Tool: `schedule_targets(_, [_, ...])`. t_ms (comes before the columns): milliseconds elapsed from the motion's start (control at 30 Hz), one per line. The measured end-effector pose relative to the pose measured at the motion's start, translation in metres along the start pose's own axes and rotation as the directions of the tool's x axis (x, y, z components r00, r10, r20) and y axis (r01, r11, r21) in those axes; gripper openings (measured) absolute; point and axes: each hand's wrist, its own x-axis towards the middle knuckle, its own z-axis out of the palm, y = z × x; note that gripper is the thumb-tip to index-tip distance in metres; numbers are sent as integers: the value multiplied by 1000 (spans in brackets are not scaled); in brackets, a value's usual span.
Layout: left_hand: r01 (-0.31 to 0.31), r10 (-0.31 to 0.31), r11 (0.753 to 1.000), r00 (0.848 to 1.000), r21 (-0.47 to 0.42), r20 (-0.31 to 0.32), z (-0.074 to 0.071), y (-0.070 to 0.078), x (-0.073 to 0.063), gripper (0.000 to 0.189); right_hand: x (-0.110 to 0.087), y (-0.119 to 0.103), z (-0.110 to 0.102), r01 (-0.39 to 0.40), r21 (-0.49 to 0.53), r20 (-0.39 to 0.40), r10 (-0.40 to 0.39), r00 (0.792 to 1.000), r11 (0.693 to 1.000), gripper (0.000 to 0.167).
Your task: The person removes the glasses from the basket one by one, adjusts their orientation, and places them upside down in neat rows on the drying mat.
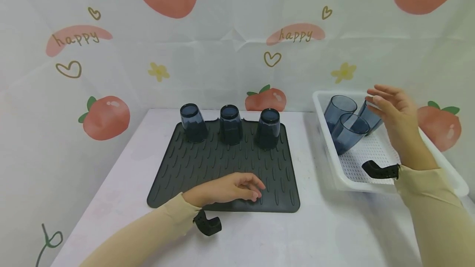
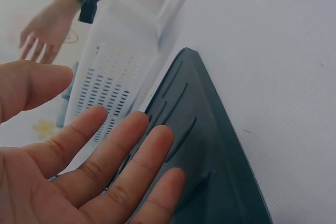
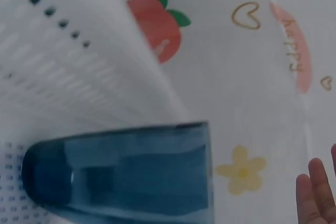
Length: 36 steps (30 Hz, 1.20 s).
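Blue see-through tumblers, six in view, split across two spots.

On black ridged mat (image 1: 219,162): left mat tumbler (image 1: 193,126), middle mat tumbler (image 1: 231,127), right mat tumbler (image 1: 268,131). Lined up along far edge, apart from one another, mouths down, thick bases up.

In white basket (image 1: 371,187), right of mat, strip of white table (image 1: 259,238) between: back-left tumbler (image 1: 335,112) and front tumbler (image 1: 348,135), both mouth up, tilted, close together near left wall. Back-right tumbler (image 1: 372,122) also mouth up and tilted, partly hidden by right hand (image 1: 400,120).

Right hand: raised over far part of basket, near back-right tumbler. Fingers extended, slightly bent, gripping nothing. In right wrist view, only fingertips at lower right, visible gap to big foreground tumbler.

Left hand (image 1: 235,186): over near part of mat, well short of the mat tumblers. Fingers relaxed, a bit bent, holding nothing; spread apart in left wrist view. Cannot tell whether touching mat.

Beige sleeves (image 1: 426,195) on both arms, black wrist camera (image 1: 208,222) at left wrist, matching one at right. Behind everything: white backdrop (image 1: 215,52) printed with red fruit, hearts, yellow flowers, "happy".
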Motion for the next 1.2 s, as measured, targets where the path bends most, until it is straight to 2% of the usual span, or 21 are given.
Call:
schedule_targets(167, [3, -3, 1000, 1000, 5, 1, 0, 2, 0, 30, 5, 4, -12, -77, -105, 33, 81, 996, 991, 27])
schedule_targets(267, [4, -4, 1000, 1000, 13, -3, 0, 5, 0, 30, 9, 8, -25, -143, -231, 30, 154, 988, 962, 27])
schedule_targets(400, [3, -3, 1000, 1000, 16, 1, 2, 9, 0, 30, 13, 15, -46, -243, -437, 42, 290, 956, 866, 28])
schedule_targets(500, [1, -1, 1000, 1000, 15, 7, 3, 10, 0, 30, 15, 17, -56, -285, -601, 38, 383, 923, 747, 25])
schedule_targets(533, [2, -2, 1000, 1000, 18, 7, 3, 10, 0, 30, 15, 18, -58, -299, -630, 35, 411, 911, 716, 23])
schedule_targets(633, [7, -7, 1000, 1000, 17, 5, 3, 10, 1, 30, 15, 17, -61, -304, -756, 17, 481, 876, 579, 25])
schedule_targets(667, [8, -8, 1000, 1000, 17, 4, 3, 10, 1, 30, 15, 17, -61, -306, -774, 18, 503, 864, 554, 30])
schedule_targets(800, [8, -8, 1000, 1000, 13, 5, 3, 9, 1, 29, 14, 16, -63, -288, -834, 33, 564, 825, 471, 51])
schedule_targets(967, [4, -4, 1000, 1000, 14, 11, 2, 7, 2, 30, 14, 17, -64, -268, -890, 13, 609, 793, 369, 63])
schedule_targets(1067, [4, -4, 1000, 1000, 11, 12, 2, 7, 2, 30, 15, 17, -64, -257, -909, 11, 637, 771, 327, 65])
schedule_targets(1200, [2, -2, 1000, 1000, 5, 14, 2, 6, 2, 30, 16, 18, -61, -255, -916, 18, 665, 747, 310, 67])
